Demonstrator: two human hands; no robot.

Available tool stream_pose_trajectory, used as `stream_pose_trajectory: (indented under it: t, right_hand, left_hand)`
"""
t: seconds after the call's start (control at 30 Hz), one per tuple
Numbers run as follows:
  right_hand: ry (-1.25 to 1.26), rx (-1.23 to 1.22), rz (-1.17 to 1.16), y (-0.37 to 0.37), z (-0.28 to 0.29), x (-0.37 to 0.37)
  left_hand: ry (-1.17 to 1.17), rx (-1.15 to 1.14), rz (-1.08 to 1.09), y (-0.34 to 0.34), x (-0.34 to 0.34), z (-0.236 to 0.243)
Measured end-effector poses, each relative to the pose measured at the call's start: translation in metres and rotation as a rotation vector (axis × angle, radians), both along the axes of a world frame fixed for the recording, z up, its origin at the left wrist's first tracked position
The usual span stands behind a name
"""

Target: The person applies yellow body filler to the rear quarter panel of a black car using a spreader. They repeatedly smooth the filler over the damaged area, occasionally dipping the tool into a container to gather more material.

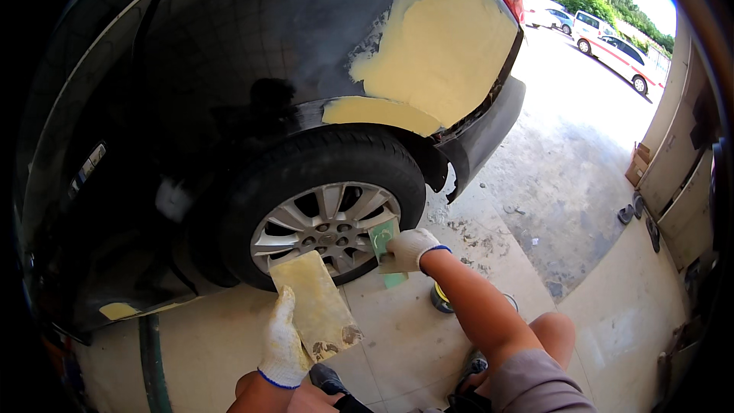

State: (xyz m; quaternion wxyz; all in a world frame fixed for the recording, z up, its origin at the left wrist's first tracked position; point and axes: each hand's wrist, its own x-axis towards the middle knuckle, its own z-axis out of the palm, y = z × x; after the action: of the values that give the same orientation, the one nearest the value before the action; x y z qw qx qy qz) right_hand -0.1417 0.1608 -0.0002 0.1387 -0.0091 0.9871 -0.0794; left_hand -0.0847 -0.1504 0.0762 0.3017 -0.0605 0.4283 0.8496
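My left hand (284, 343), in a white knit glove with yellow smears, grips a flat rectangular putty board (312, 297). Yellowish filler coats this board, and its near corners are chipped and stained. To its right, my gloved right hand (414, 249) is closed on a green putty spreader (381, 235), held in front of the wheel (327, 222). Above both hands, a broad patch of pale yellow putty (443, 53) covers the dark car's rear quarter panel (229, 53). A narrower putty strip (382, 113) follows the wheel arch. Both tools are apart from the panel.
A round can (440, 297) stands on the tiled floor, partly behind my right forearm. The dark bumper (486, 138) sticks out loosely behind the wheel. Shoes (631, 208) and a cardboard box (638, 164) lie near cabinets at right. Parked cars (619, 53) are outside.
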Motion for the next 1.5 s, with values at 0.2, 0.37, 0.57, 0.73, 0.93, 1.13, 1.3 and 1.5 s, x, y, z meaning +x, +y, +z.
stream_pose_trajectory:
  t: [0.2,0.37,0.57,0.73,0.93,1.13,1.3,1.5]
  right_hand:
    - [0.296,-0.346,-0.347,-0.013,-0.025,0.034]
    - [0.704,-0.742,-0.381,-0.065,0.004,0.066]
    - [0.767,-0.459,0.205,-0.096,0.030,0.097]
    - [0.645,-0.360,-0.043,-0.074,0.039,0.116]
    - [1.014,-0.306,0.502,-0.083,0.074,0.181]
    - [0.638,-0.529,-0.260,-0.048,0.048,0.180]
    - [1.032,-0.447,0.266,-0.079,0.069,0.216]
    - [0.480,-0.703,-0.309,-0.049,0.038,0.177]
  left_hand:
    - [0.027,-0.045,0.016,0.009,0.004,0.007]
    - [0.019,-0.010,0.042,0.008,0.002,0.006]
    - [-0.058,0.106,-0.024,0.013,-0.012,-0.009]
    - [-0.008,0.105,0.077,0.022,0.002,0.012]
    - [-0.057,-0.050,-0.088,0.015,-0.003,-0.008]
    - [0.082,-0.056,-0.270,0.005,0.018,-0.008]
    - [-0.081,0.061,-0.217,0.019,0.025,-0.014]
    - [0.010,0.116,-0.228,0.010,0.031,-0.028]
